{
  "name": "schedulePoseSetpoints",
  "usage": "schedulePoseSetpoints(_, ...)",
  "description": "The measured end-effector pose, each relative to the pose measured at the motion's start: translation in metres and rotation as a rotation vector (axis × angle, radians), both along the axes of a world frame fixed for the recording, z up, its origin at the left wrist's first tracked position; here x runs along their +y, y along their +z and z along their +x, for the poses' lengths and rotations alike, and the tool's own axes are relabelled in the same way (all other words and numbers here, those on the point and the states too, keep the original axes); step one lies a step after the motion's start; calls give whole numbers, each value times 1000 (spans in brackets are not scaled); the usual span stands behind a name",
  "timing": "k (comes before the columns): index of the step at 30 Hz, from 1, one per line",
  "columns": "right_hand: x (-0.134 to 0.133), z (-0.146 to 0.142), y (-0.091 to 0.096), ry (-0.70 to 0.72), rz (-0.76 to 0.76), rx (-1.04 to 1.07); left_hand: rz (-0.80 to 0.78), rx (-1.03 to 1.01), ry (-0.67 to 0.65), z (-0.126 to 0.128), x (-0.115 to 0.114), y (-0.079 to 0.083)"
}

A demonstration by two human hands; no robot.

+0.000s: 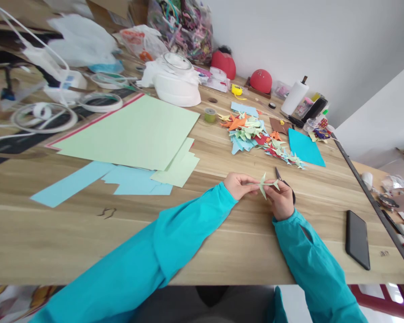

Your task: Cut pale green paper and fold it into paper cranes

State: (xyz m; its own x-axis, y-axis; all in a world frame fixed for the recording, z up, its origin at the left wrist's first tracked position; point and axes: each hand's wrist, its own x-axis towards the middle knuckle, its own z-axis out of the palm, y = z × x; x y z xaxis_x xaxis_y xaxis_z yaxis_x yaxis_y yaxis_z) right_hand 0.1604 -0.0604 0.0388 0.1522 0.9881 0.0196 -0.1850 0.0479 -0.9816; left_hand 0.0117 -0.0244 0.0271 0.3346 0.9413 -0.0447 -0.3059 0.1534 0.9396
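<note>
Between my two hands is a small pale green paper bird (262,185) with pointed wings and a forked tail. My left hand (239,185) pinches its left end between thumb and fingers. On the other side, my right hand (280,198) grips it close to the tail. A pair of scissors (278,174) lies on the table just behind my right hand, partly hidden by it. Beyond my hands is a heap of folded paper shapes (251,130) in green, orange, blue and red.
Large pale green sheets (131,130) and light blue paper strips (77,181) lie to the left. A black phone (357,240) rests at the right. Farther back are a turquoise sheet (305,147), a roll of green tape (209,115), a white roll (294,98) and coiled cables (43,117).
</note>
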Motion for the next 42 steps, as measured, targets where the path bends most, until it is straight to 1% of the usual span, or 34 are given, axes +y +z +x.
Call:
schedulePoseSetpoints(3, 0, 1, -1, 10, 28, -1, -12, -29, -1, 1, 1, 0)
schedulePoseSetpoints(7, 0, 1, -2, -5, 33, 9, -30, -46, 72, 4, 5, -5)
schedulePoseSetpoints(11, 0, 1, 0, -30, 12, -15, -4, -63, 35, 5, 8, -8)
schedulePoseSetpoints(15, 0, 2, 0, -24, 16, -17, 44, -52, 27, 1, 6, -5)
schedulePoseSetpoints(20, 1, 4, -5, -8, 9, -59, 86, -32, 30, 1, 0, 1)
schedulePoseSetpoints(23, 1, 4, -7, 35, 38, -99, 91, -29, 18, 2, -1, 1)
schedulePoseSetpoints(25, 0, 4, -7, 56, 90, -116, 82, -29, 22, 1, -1, 1)
schedulePoseSetpoints(29, 0, 3, -1, 44, 195, -151, 63, -22, 38, -1, 1, 1)
schedulePoseSetpoints(33, 0, 3, 2, 8, 175, -184, 66, -6, 85, -1, 3, -1)
schedulePoseSetpoints(37, -1, 4, 2, 33, 171, -199, 78, 17, 123, 0, 6, -5)
schedulePoseSetpoints(40, -2, 5, 2, 34, 186, -241, 115, 61, 132, 0, 6, -8)
schedulePoseSetpoints(42, -1, 7, 1, -1, 188, -295, 161, 115, 142, 0, 5, -10)
